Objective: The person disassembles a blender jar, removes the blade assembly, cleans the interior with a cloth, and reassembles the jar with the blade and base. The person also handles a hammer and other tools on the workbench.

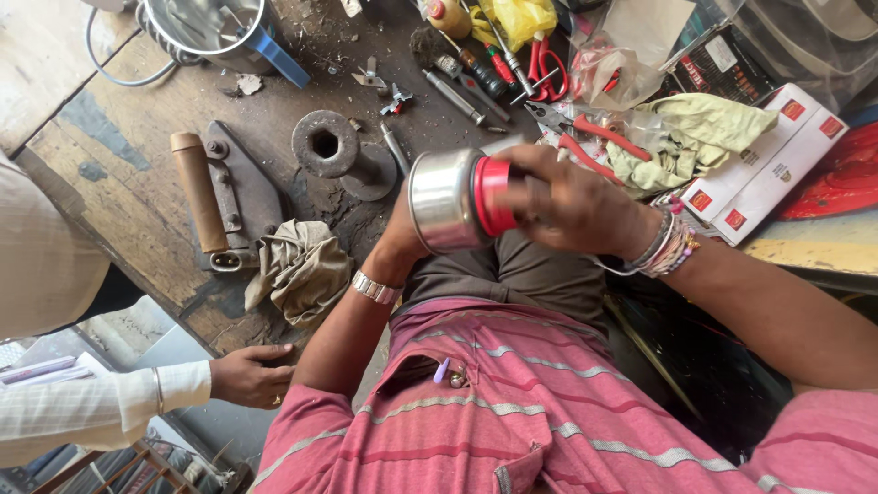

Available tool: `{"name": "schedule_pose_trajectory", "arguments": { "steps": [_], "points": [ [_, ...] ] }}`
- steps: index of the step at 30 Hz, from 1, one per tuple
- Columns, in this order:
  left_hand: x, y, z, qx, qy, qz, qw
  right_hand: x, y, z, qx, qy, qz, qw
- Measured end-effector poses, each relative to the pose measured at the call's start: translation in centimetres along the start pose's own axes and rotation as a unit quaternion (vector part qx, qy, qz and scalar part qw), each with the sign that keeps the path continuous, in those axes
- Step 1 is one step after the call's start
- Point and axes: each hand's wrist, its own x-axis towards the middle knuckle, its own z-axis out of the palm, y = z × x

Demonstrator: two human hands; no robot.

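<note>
- Right hand [572, 206] clenched over the red cap [494, 197] end of a round steel canister [444, 201], fingers wrapped on the cap; slight motion blur on the fingers.
- Left hand [402, 229] behind and under the canister, mostly hidden by it; seems to support the steel body, exact finger hold cannot be told.
- Canister held on its side in the air, above the person's lap, just off the near edge of the wooden workbench [137, 201].
- Right wrist carries several bangles and threads [666, 245]; left wrist a metal bracelet [377, 288].
- Bench near the hands: crumpled brown rag [302, 270] at the edge, flat dark metal plate with a tan cylindrical handle [198, 190], heavy round iron piece with a hex hole [325, 144].
- Further back: red-handled pliers [585, 133], screwdrivers [485, 69], red scissors [547, 69], yellow-green cloth [686, 133], white and red boxes [768, 165], steel pot with a blue handle [219, 32].
- Another person's hand [251, 375], in a white striped sleeve, rests at the bench's lower edge, well apart from the canister.
</note>
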Motion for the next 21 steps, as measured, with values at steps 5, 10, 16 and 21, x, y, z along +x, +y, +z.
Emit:
{"name": "schedule_pose_trajectory", "arguments": {
  "steps": [5,10,16,21],
  "points": [
    [0.0,-0.2,0.4,-0.124,0.043,-0.072,0.989,-0.9,2.8,-0.6,0.028,-0.206,0.344,0.915],
    [0.2,-0.6,-0.6,-0.035,0.018,-0.042,0.998,-1.5,2.4,-0.2,0.013,-0.106,0.255,0.961],
    [1.0,-0.9,-0.6,-0.046,0.013,-0.038,0.998,-0.1,1.1,0.6,0.055,-0.013,0.139,0.989],
    [1.0,-0.3,-0.2,-0.029,0.036,-0.054,0.997,0.3,1.0,1.0,0.271,-0.007,0.267,0.925]
  ]
}}
